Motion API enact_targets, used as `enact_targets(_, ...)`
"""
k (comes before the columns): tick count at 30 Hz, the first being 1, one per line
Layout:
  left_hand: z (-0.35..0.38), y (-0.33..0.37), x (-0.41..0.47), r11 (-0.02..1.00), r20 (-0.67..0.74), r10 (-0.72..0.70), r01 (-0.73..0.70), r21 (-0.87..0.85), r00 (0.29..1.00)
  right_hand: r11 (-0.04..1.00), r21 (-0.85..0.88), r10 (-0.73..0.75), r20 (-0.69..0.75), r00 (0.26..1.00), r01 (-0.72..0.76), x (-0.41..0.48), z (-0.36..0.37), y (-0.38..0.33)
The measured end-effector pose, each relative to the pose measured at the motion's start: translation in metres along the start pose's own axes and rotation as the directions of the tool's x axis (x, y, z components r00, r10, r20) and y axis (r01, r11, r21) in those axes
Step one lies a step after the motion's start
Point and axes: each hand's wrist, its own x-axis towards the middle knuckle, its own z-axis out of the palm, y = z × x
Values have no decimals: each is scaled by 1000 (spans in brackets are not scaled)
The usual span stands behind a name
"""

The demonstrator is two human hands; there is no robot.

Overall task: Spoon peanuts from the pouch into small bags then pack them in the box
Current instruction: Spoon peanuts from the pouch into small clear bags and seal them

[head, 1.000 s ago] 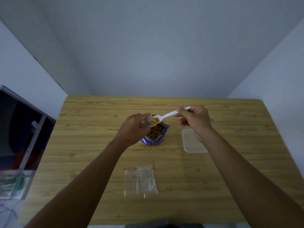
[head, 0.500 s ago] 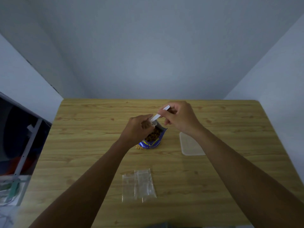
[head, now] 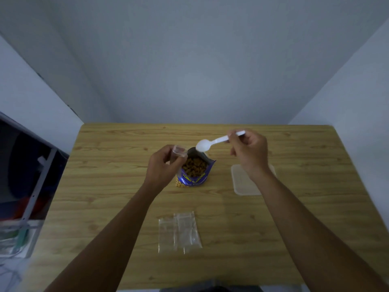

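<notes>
Left of centre in the frame, the left hand [head: 166, 165] pinches a small clear bag [head: 180, 151] by its upper part, fingers closed on it, mouth held open and upward. Whether the bag holds any peanuts cannot be told; the hand hides its lower part.

Just right of it, at centre, the pouch [head: 194, 171] stands open on the table [head: 105, 186], peanuts [head: 194, 166] visible inside. The bag sits just beside the pouch mouth.

Above the pouch's far rim hangs the bowl of a white spoon [head: 203, 146], which appears empty. Its handle runs up and right into the right hand [head: 248, 152], thumb and fingers closed on it.

Lower centre, two spare bags [head: 179, 231] lie flat, overlapping. Right of centre, a shallow clear box [head: 244, 182] rests on the table, partly hidden by the right wrist; nothing can be seen in it.

Judgement: the filling step is in hand, packing not begun. The next move calls for dipping the spoon into the pouch, lifting a level load, and tipping it into the narrow bag mouth without spilling.
</notes>
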Motion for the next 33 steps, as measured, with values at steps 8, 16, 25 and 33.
enact_targets(8,11,3,-48,972,76,-38,54,-227,996,953,-262,181,100,978,-150,-48,32,57)
enact_targets(16,31,-11,-92,947,201,-165,211,-240,966,991,-57,124,73,990,-120,-115,31,48)
enact_targets(25,45,-6,-115,952,151,-169,201,-232,974,982,-32,188,273,944,-187,-127,22,71)
enact_targets(33,70,-41,-126,982,69,-188,188,8,980,960,-119,275,261,925,-252,-131,3,114)
